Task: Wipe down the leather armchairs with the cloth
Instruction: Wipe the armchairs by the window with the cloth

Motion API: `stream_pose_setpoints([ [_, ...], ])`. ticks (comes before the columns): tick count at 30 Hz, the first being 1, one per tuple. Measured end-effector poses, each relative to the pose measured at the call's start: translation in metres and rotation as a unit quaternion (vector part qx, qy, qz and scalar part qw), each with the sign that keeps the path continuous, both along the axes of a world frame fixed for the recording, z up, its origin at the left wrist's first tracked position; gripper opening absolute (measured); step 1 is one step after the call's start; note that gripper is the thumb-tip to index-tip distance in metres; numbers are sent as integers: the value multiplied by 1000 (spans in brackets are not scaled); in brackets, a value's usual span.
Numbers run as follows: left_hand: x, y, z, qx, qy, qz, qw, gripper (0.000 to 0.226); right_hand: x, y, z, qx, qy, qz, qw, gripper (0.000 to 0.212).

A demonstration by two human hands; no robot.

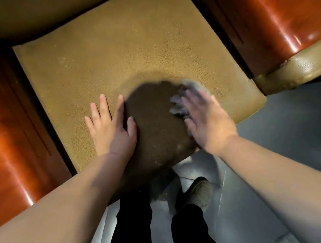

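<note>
My right hand (210, 122) blurred, fingers spread flat pressing cloth (187, 96) on seat cushion (122, 54); left hand (109, 126) splayed flat, bracing; I'd use overlapping strokes, even pressure

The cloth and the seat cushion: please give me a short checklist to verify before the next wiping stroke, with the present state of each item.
1. Cloth lies under the right hand: ok, though blurred.
2. Cloth touches the seat cushion: ok, near its front right part.
3. Left hand rests flat on the cushion, apart from the cloth: ok.
4. Pale marks on the cushion's left part wiped off: not ok, they show.
5. Cloth damp or dry: cannot tell.
</note>
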State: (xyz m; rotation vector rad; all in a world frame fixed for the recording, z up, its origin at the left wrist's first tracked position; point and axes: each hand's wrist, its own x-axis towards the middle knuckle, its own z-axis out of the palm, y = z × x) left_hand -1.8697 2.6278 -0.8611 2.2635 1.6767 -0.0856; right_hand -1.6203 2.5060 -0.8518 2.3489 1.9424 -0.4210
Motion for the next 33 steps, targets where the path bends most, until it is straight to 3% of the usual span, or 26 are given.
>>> stream_pose_setpoints([
  [2,2,-9,-2,18,11,-3,1000,69,52,2,2,20,-12,-221,975,64],
  [4,3,-12,-5,31,14,-3,999,71,45,9,5,33,-24,-343,938,65],
  [6,3,-10,-5,24,27,-1,999,73,-3,15,6,51,0,-279,959,66],
  [8,4,-9,-4,22,34,-4,999,74,-47,-1,5,65,41,-42,996,66],
  [10,4,-10,-4,34,41,-12,999,75,-36,-16,9,33,44,125,991,64],
  [12,4,-11,-6,32,52,-22,998,75,15,-18,3,49,43,58,996,65],
  [15,5,-9,-10,26,71,-24,997,76,88,-12,4,42,5,-196,980,72],
  [18,6,-10,-8,30,68,-23,997,76,36,-5,5,46,8,-337,940,69],
  [19,6,-11,-7,30,66,-25,997,76,-1,-9,7,43,22,-319,946,68],
  [21,6,-12,-5,26,58,-32,997,77,-66,-34,10,36,39,-144,988,67],
  [23,6,-8,-6,23,54,-30,998,76,-64,-52,5,50,37,-3,998,65],
  [24,5,-8,-6,18,54,-30,998,76,-47,-58,-1,58,3,-5,998,64],
  [26,3,-8,-10,23,49,-56,997,76,-7,-60,-12,45,-43,-162,985,66],
  [29,1,-5,-13,24,46,-66,996,77,-10,-41,-10,101,51,-440,891,63],
  [31,-5,1,-12,29,49,-136,989,74,-74,-24,-4,112,85,-489,861,65],
  [33,-15,15,-9,41,54,-289,955,71,-164,-21,1,113,100,-414,898,70],
])
